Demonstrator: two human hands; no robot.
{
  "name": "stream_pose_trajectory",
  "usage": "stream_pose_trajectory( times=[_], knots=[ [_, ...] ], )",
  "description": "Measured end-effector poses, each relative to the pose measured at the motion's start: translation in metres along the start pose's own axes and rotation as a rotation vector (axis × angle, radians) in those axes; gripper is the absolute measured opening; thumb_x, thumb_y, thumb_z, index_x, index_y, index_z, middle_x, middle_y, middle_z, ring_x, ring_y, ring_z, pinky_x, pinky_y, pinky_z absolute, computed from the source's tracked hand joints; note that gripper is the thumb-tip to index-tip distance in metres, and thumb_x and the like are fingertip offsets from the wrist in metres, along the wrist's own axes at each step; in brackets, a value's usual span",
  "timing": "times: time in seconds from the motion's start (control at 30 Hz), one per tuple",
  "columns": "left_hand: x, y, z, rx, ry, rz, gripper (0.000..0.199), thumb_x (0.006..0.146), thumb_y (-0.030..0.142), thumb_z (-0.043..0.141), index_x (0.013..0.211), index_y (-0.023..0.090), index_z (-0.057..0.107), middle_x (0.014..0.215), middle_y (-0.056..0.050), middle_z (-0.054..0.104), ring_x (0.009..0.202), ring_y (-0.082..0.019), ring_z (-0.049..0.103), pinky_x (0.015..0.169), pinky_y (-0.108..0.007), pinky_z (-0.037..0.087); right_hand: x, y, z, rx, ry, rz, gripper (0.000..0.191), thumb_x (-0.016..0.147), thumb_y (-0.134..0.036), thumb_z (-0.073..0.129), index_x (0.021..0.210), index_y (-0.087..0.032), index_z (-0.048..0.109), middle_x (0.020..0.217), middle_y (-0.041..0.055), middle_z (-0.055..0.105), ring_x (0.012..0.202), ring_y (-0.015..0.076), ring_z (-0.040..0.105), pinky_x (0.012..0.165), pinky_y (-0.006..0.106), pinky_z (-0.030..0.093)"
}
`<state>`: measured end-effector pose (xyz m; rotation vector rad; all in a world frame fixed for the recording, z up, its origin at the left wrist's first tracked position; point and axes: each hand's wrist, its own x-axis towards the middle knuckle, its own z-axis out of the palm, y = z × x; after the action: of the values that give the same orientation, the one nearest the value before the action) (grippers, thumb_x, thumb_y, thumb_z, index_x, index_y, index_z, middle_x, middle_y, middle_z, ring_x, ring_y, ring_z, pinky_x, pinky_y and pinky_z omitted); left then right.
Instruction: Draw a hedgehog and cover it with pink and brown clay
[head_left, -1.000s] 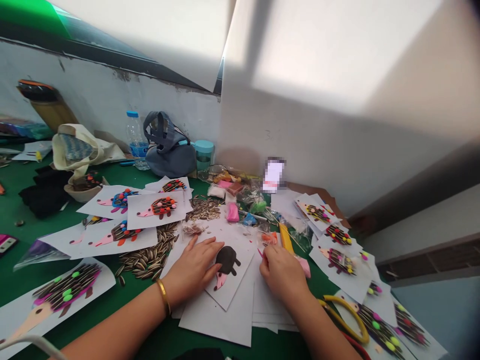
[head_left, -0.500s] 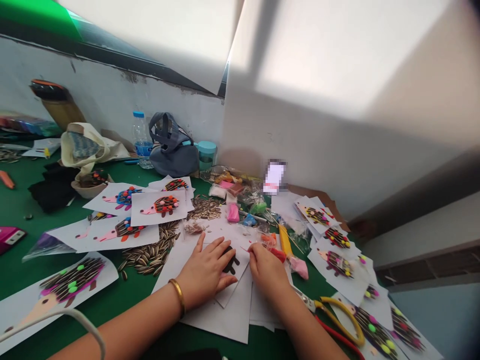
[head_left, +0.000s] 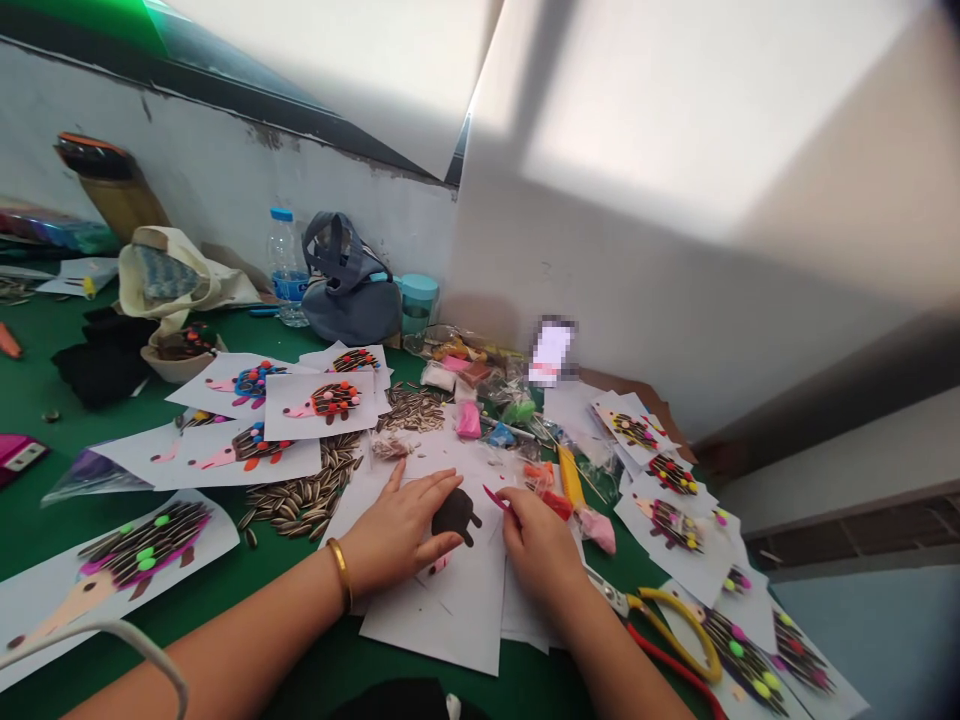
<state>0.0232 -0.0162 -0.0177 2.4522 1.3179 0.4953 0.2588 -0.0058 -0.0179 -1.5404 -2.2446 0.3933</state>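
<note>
My left hand (head_left: 405,530) lies with its fingers spread on white paper (head_left: 469,625), beside a dark clay body with small legs (head_left: 454,515). A bit of pink clay (head_left: 441,563) shows under the thumb. My right hand (head_left: 536,535) is closed in a pinch on a small magenta tool (head_left: 496,497), whose tip points up and left over the paper, to the right of the dark body. Striped sunflower seeds (head_left: 304,500) lie in a pile left of the paper.
Finished hedgehog cards (head_left: 319,405) lie at the left, and more (head_left: 675,525) at the right. Yellow and red scissors (head_left: 679,625) rest by my right forearm. Bagged clay (head_left: 469,420), a phone (head_left: 551,352), a water bottle (head_left: 287,270) and a grey bag (head_left: 349,285) stand farther back.
The paper has turned, and the dark body shows more fully beside my left hand, which has moved slightly left. The magenta tool in my right hand is now more visible.
</note>
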Motion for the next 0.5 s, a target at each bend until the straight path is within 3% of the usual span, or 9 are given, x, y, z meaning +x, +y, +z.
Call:
stream_pose_trajectory(
  times=[0.13, 0.33, 0.5],
  knots=[
    [-0.002, -0.003, -0.001, -0.034, -0.003, 0.012, 0.073, 0.088, 0.047, 0.060, 0.149, 0.024, 0.027, 0.150, -0.012, 0.043, 0.135, -0.029, 0.043, 0.118, -0.059, 0.002, -0.008, -0.002, -0.005, -0.011, -0.049, -0.017, 0.036, 0.088, -0.010, 0.045, 0.120, -0.017, 0.061, 0.114, 0.0086, 0.069, 0.104, 0.0211, 0.064, 0.090, 0.031, 0.047],
    [0.003, -0.010, 0.001, -0.024, -0.019, -0.050, 0.053, 0.096, 0.024, 0.044, 0.147, 0.023, 0.031, 0.148, -0.008, 0.048, 0.133, -0.025, 0.046, 0.118, -0.054, 0.019, -0.016, -0.003, -0.003, -0.051, -0.073, -0.037, 0.024, 0.091, -0.019, 0.051, 0.109, -0.022, 0.067, 0.098, 0.0045, 0.073, 0.090, 0.0193, 0.067, 0.077, 0.027, 0.047],
    [0.004, -0.013, 0.001, -0.015, -0.034, -0.061, 0.051, 0.096, 0.020, 0.043, 0.146, 0.022, 0.034, 0.147, -0.006, 0.049, 0.135, -0.025, 0.044, 0.119, -0.053, 0.020, -0.016, 0.000, -0.002, -0.097, -0.060, -0.080, 0.022, 0.093, -0.025, 0.051, 0.106, -0.022, 0.068, 0.088, 0.0046, 0.071, 0.083, 0.0193, 0.066, 0.071, 0.027, 0.044]
  ],
)
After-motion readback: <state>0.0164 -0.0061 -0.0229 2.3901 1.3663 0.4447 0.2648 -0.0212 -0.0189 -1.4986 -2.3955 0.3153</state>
